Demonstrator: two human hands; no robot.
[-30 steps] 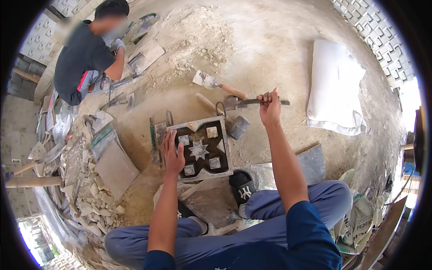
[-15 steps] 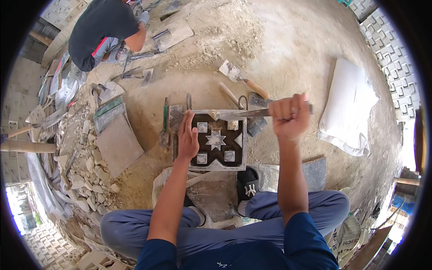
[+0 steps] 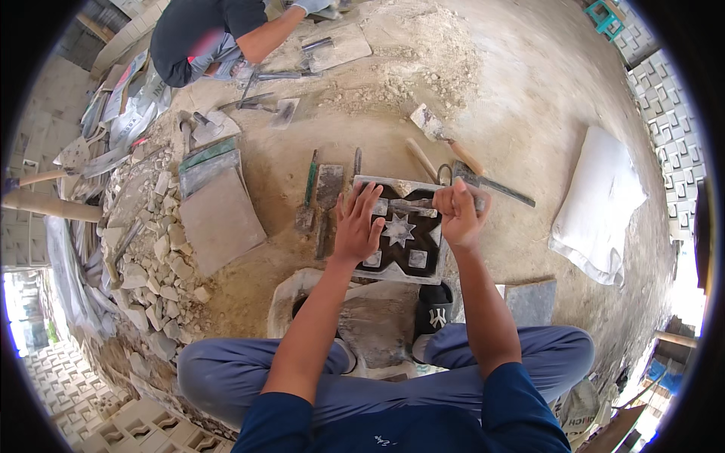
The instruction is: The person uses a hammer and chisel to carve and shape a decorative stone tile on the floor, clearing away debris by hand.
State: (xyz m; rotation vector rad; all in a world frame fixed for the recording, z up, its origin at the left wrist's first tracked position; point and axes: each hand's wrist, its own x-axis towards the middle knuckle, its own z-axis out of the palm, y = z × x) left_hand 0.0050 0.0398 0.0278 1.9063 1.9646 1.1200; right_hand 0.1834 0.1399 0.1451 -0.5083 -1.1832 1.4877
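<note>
A square slab with a pale rim, either a mould or a cast block, lies before my feet. Dark recesses surround its pale eight-pointed star and small raised squares. My left hand rests on its left side, palm down and fingers spread. My right hand is a fist near the upper right corner, wrapped round a narrow flat-bladed metal tool. The blade points left across the slab's upper part; the fist hides most of the handle.
Beyond the slab lie a wooden-handled trowel and a dark metal bar. Flat plates and broken rubble are at left, a folded white sheet at right. Another person crouches at far left.
My right hand has brought the tool lower and closer to the slab's face. My left hand has slid from the left edge further onto the slab. The whole view has shifted slightly.
</note>
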